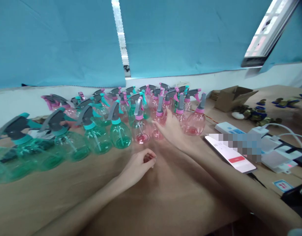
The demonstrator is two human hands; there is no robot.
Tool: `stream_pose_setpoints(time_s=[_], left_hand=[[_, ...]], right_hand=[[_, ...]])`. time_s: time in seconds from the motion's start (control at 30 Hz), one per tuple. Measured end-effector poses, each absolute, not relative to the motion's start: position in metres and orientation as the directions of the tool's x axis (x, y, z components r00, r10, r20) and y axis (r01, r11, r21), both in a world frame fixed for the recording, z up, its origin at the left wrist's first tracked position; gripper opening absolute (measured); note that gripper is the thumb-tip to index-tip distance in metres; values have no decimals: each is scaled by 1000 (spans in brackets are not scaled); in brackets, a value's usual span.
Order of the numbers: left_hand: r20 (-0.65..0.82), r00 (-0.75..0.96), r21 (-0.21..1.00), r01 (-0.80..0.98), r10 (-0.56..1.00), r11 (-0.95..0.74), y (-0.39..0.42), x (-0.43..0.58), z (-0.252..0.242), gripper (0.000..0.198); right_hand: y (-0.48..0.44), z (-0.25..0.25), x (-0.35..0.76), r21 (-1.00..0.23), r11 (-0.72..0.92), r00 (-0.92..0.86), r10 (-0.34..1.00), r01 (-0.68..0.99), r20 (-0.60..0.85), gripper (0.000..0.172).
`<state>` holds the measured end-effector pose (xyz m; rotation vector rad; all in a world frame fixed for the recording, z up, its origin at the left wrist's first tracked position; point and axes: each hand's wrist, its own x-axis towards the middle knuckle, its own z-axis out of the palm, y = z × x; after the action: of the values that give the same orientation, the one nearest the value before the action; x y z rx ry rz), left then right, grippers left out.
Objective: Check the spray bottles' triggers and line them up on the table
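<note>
My right hand is at a pink spray bottle in the front row, thumb in front of its body and index finger beside its neck. The fingers look wrapped round the bottle and partly hide it. Nearer to me, my left hand hovers over the table with its fingers loosely curled in, and nothing shows in it. Just left of the right hand stands another pink spray bottle; to its right are two more, including one at the end of the row. Green spray bottles continue the row leftward.
Behind the front row stand several more pink and green bottles along the wall. On the right of the table lie a phone, a white power strip with chargers, and an open cardboard box. Blue cloth hangs behind.
</note>
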<state>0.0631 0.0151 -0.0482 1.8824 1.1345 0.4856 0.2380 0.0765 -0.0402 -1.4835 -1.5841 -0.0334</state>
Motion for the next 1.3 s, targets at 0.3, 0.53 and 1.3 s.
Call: stream_pose_setpoints(time_s=[0.3,0.53,1.3], left_hand=[[-91,491,832,516,867,-205,5,46,-38,14],[-17,487,849,468,873,-244,6,40,-30,14],[425,327,731,426,844,-533,2,15,12,35]], right_hand=[[94,-43,235,-620,337,193,752,709,630,77],[65,-44,242,-590,377,136,752,714,645,67],[-32,-57,136,-376,575,-222,715,727,663,77]])
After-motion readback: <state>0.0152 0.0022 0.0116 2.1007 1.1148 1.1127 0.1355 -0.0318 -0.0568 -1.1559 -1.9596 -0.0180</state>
